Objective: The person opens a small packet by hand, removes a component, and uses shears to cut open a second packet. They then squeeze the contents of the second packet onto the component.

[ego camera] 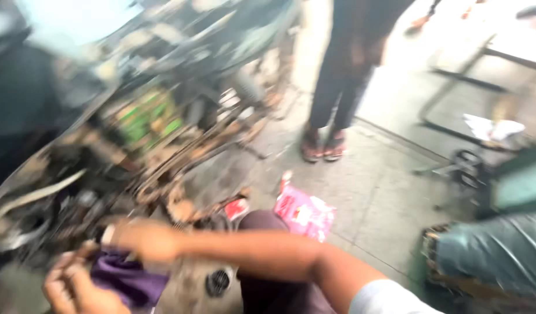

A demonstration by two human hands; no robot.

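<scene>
The picture is blurred by motion. My right hand point(143, 239) reaches across to the lower left and grips a purple cloth point(128, 279). My left hand point(76, 288) holds the same cloth from below, fingers curled around its edge. Both hands are next to the dirty, greasy underside of a stripped machine point(140, 134), possibly a scooter, with cables, a green part and rusty metal showing. My knee in dark trousers point(268, 232) is bent just right of the hands.
A pink and red packet point(303, 212) lies on the concrete floor. A person in dark trousers and sandals point(332, 93) stands behind it. Another person's jeans leg point(494, 250) is at lower right. A metal frame point(465, 81) stands at upper right.
</scene>
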